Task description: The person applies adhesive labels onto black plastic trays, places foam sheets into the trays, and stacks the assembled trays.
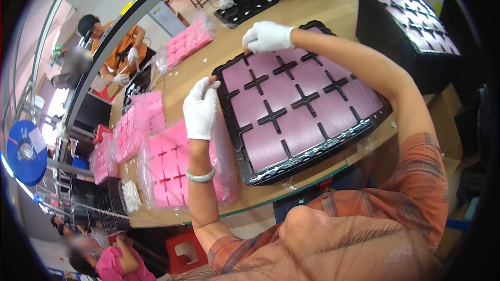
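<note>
A black plastic tray [307, 158], lined with pink-purple sheets between cross-shaped dividers, lies on the bench in front of me. My left hand [200, 109], in a white glove with bare fingertips, is beside the tray's left corner. Its fingers point away from me, loosely curved, and nothing shows in them. My right hand [268, 37], also white-gloved, reaches across the tray to its far rim. Those fingers are bent down together over the rim; their tips are partly hidden.
Bagged pink divided sheets [169, 163] lie left of the tray, with more pink packs [190, 41] beyond. A black tray stack [411, 25] stands at right. Across the bench, a co-worker's gloved hand [226, 2] is at a black panel [247, 9]. A metal frame rail [117, 20] crosses the left.
</note>
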`<action>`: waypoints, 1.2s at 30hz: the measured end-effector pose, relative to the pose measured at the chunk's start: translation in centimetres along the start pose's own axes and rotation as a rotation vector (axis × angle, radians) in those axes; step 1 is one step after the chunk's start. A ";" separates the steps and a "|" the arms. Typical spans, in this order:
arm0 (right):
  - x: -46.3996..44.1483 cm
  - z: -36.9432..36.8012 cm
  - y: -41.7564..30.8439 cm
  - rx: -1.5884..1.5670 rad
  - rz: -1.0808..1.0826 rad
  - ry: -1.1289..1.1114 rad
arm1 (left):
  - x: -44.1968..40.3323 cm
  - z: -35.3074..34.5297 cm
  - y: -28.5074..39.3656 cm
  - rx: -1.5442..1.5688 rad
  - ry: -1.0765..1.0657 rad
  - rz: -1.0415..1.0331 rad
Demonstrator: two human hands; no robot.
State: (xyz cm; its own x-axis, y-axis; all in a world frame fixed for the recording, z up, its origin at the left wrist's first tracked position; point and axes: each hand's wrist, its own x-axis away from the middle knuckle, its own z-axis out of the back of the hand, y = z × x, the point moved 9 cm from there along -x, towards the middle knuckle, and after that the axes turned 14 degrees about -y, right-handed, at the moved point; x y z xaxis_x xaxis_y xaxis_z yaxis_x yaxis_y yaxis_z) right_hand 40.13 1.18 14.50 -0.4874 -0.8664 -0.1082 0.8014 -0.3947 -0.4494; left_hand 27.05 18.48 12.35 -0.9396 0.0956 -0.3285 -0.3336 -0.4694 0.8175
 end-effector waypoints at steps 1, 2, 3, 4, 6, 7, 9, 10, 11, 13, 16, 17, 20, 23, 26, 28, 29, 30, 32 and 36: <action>-1.8 -1.5 -0.3 0.066 -0.012 0.010 | 0.5 0.0 -0.2 0.034 0.002 0.020; -3.2 -2.7 -0.5 0.132 -0.027 0.023 | 1.0 0.1 -0.3 0.070 0.001 0.038; -4.3 -3.6 -1.1 0.190 -0.023 0.027 | 1.5 0.3 -0.5 0.086 -0.002 0.053; -5.2 -4.3 -1.6 0.248 -0.020 0.032 | 1.9 0.6 -0.8 0.103 -0.007 0.067; -6.4 -5.4 -2.3 0.288 -0.021 -0.010 | 2.7 1.1 -1.4 0.141 -0.010 0.099; -6.8 -5.8 -2.5 0.274 -0.026 -0.059 | 3.0 1.3 -1.6 0.165 -0.007 0.116; -7.1 -6.3 -2.5 0.230 -0.068 -0.157 | 3.3 1.4 -2.2 0.192 -0.008 0.133; -7.1 -6.4 -2.3 0.198 -0.104 -0.201 | 3.3 1.4 -2.5 0.191 -0.013 0.133; -7.2 -6.6 -2.0 0.167 -0.139 -0.244 | 3.2 1.4 -2.7 0.189 -0.018 0.132; -7.2 -6.5 -1.9 0.226 -0.073 -0.154 | 3.1 1.2 -2.6 0.184 -0.046 0.141; -6.3 -6.1 -2.9 0.279 0.019 -0.050 | 2.6 0.7 -2.4 0.176 -0.055 0.155; -5.9 -5.8 -3.4 0.289 0.049 -0.016 | 2.4 0.7 -2.4 0.170 -0.054 0.159; -5.2 -5.3 -4.2 0.279 0.096 0.000 | 1.1 1.1 -3.4 0.127 -0.019 0.097; -4.4 -4.3 -4.9 0.266 0.169 0.083 | -0.5 1.1 -3.0 -0.102 -0.040 0.094; -4.2 -3.2 -5.5 0.280 0.184 0.110 | -2.6 -0.3 -2.2 -0.267 -0.092 0.101; -4.2 -3.1 -5.6 0.270 0.195 0.122 | -4.2 -1.1 -2.1 -0.332 -0.125 0.108; -4.2 -3.2 -5.6 0.248 0.195 0.134 | -4.8 -1.4 -2.2 -0.308 -0.128 0.125; -4.2 -3.3 -5.5 0.226 0.194 0.144 | -5.3 -1.8 -2.1 -0.282 -0.132 0.142; -3.7 -2.7 -4.9 0.186 0.171 0.200 | -5.8 -1.7 -2.5 -0.358 -0.088 0.171; -1.0 1.6 -3.1 0.218 0.053 0.283 | -6.3 -1.7 -4.2 -0.430 -0.064 0.183</action>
State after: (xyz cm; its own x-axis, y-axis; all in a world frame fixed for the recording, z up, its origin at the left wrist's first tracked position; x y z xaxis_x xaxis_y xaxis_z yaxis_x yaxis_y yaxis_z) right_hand 38.67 2.81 17.39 -0.4951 -0.7807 -0.3813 0.8686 -0.4336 -0.2399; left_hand 34.52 18.40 10.20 -0.9874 0.0246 -0.1561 -0.1125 -0.8034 0.5848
